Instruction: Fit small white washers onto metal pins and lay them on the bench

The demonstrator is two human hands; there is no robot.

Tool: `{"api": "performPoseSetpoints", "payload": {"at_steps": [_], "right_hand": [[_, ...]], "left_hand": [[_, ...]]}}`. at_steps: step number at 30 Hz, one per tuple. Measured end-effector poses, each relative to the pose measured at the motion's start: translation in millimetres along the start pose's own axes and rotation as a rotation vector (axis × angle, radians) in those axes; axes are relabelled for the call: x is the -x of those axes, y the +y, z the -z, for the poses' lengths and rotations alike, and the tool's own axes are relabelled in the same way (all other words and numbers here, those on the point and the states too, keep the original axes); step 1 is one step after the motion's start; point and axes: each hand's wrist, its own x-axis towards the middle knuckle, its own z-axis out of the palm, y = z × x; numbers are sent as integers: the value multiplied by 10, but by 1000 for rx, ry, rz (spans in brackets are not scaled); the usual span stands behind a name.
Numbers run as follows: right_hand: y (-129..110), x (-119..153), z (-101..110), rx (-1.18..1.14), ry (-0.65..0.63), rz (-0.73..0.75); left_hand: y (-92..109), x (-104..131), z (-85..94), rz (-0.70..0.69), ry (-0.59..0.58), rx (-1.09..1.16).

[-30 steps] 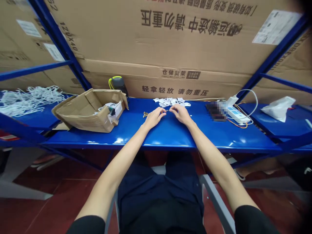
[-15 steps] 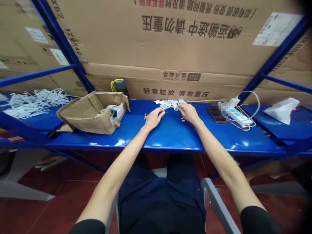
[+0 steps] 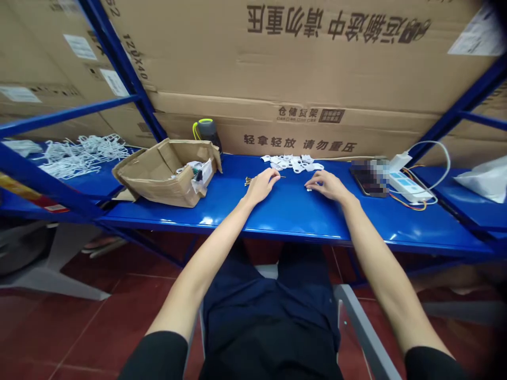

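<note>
Over the middle of the blue shelf (image 3: 293, 211), my left hand (image 3: 262, 184) is closed in a pinch on a thin screw (image 3: 282, 177), whose end sticks out to the right. A few brass-coloured screws (image 3: 247, 181) lie just left of that hand. My right hand (image 3: 327, 184) rests low on the shelf, its fingertips drawn together at a small white piece (image 3: 309, 189); the fingers partly hide it. Behind both hands spreads a pile of white plastic parts (image 3: 295, 163), several with round holes.
An open cardboard box (image 3: 158, 184) with small items stands left. Behind it is a dark cylinder (image 3: 208, 129) with a yellow-green loop. A phone (image 3: 368, 178) and a white power strip (image 3: 410, 187) with cables lie right. White wire hooks (image 3: 83, 155) are heaped far left.
My right hand has left the white plastic parts and come back toward me to the small white pieces. My left hand still pinches the screw. The camera view has shifted slightly.
</note>
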Motion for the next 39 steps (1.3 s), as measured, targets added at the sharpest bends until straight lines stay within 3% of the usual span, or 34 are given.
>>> {"api": "performPoseSetpoints", "payload": {"at_steps": [6, 13, 20, 26, 32, 39], "right_hand": [[99, -14, -63, 60, 29, -49], [26, -30, -57, 36, 66, -97], [-372, -240, -90, -400, 334, -153], [-752, -618, -343, -834, 339, -243], [-793, -572, -560, -1004, 294, -322], [-785, -572, -535, -1070, 352, -372]], "left_hand": [[-14, 0, -8, -4, -1, 11], [-4, 7, 3, -3, 11, 21], [37, 14, 18, 2, 26, 28], [57, 23, 38, 72, 92, -20], [50, 13, 30, 82, 101, -46], [43, 20, 37, 64, 108, -34]]}}
